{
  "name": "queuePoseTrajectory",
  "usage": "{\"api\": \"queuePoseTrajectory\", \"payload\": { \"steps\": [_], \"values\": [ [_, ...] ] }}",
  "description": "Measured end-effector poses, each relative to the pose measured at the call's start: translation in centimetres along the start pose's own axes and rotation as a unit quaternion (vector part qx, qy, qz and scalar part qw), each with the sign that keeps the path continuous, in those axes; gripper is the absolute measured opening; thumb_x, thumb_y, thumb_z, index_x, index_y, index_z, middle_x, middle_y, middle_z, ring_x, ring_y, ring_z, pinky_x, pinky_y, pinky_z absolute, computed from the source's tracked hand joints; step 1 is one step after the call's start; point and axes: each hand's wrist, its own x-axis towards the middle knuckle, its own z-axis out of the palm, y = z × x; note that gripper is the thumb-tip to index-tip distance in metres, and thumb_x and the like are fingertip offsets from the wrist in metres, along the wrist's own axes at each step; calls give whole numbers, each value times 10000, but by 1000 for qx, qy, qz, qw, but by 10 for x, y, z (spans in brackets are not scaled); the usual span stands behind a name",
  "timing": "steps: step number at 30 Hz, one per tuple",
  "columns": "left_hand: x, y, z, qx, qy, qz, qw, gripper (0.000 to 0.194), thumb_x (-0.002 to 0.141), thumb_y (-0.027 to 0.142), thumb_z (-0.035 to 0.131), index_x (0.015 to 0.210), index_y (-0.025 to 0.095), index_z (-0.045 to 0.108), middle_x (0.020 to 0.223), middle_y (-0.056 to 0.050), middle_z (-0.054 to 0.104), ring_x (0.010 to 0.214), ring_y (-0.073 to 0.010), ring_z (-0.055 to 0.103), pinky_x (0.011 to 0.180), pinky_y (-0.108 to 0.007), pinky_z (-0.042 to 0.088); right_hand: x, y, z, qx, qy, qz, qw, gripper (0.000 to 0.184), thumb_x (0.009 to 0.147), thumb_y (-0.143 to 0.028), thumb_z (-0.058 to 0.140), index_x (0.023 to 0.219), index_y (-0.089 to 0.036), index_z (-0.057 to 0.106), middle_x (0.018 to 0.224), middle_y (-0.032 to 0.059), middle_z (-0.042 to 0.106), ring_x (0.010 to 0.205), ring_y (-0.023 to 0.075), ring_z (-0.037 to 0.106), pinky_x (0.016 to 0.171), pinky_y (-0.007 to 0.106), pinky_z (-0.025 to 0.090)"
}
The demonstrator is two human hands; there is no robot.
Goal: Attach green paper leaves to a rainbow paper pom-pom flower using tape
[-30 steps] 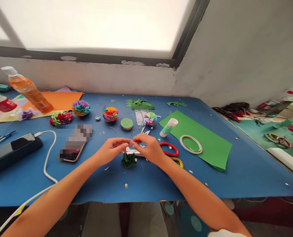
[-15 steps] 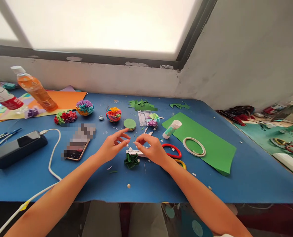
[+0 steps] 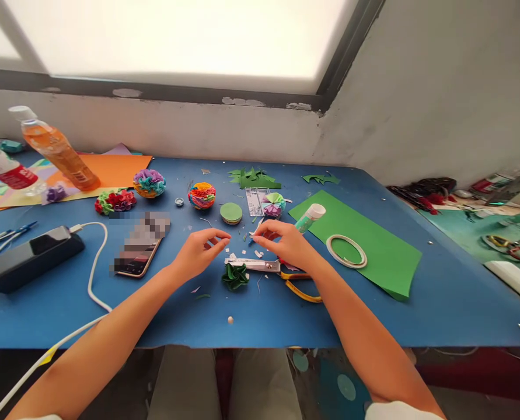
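My left hand [image 3: 201, 252] hovers over the middle of the table, fingers curved, a small gap between thumb and fingertips and nothing visible in it. Opposite it, my right hand [image 3: 286, 240] has thumb and fingertips pinched close together above white paper scraps; anything between them is too small to make out. Below the hands lie scissors [image 3: 253, 265] with yellow and red handles, partly covered by my right wrist. A dark green ruffled paper flower [image 3: 235, 276] touches the blades. Just beyond the hands sits a stack of round green paper discs [image 3: 231, 213].
Right of my hands are a glue stick [image 3: 310, 217], a tape roll [image 3: 346, 251] and a green sheet [image 3: 382, 239]. Left are a phone [image 3: 139, 251], a power bank [image 3: 27, 259] with white cable, and bottles [image 3: 60, 151]. Colourful paper balls [image 3: 202, 195] and green offcuts [image 3: 255, 178] lie behind.
My right hand has shifted right and slightly up, uncovering more of the scissors' blades and pivot. My left hand's fingers have drawn closer together. The view has tilted slightly.
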Motion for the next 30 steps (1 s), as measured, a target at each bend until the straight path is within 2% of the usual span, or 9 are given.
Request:
{"api": "queuePoseTrajectory", "payload": {
  "steps": [5,11,21,25,30],
  "values": [
    [0,-4,0,27,-17,-8,999,249,838,367,528,905,194,695,832,-35,707,729,-159,611,627,-257,475,-1,8,-16,-84,-59,53,993,186,868,-332,508,831,-188,621,906,52,646,777,176,594,672,288,459],
    [2,-12,0,62,-19,-13,998,245,840,356,513,914,196,684,887,-46,709,790,-184,611,723,-308,491,-2,10,-13,-181,-145,87,969,149,866,-207,513,765,-182,619,900,57,656,772,187,592,665,277,411],
    [1,-15,1,97,-29,0,995,239,840,346,506,929,207,679,859,-32,696,751,-180,610,735,-319,500,0,9,-16,-269,-167,137,939,148,871,-183,530,760,-179,628,911,57,681,746,168,604,600,236,391],
    [1,-14,0,111,-29,1,993,242,848,343,492,934,209,674,871,-34,698,761,-184,617,744,-326,504,1,7,-11,-293,-156,162,929,154,842,-208,591,697,-179,634,806,56,691,670,172,607,537,245,368],
    [1,-16,-1,128,-34,-5,991,252,849,356,486,949,211,666,864,-36,695,759,-193,619,749,-345,504,2,16,-7,-325,-106,204,917,290,776,-321,686,553,-153,607,632,110,648,577,220,605,481,276,340]
  ]
}}
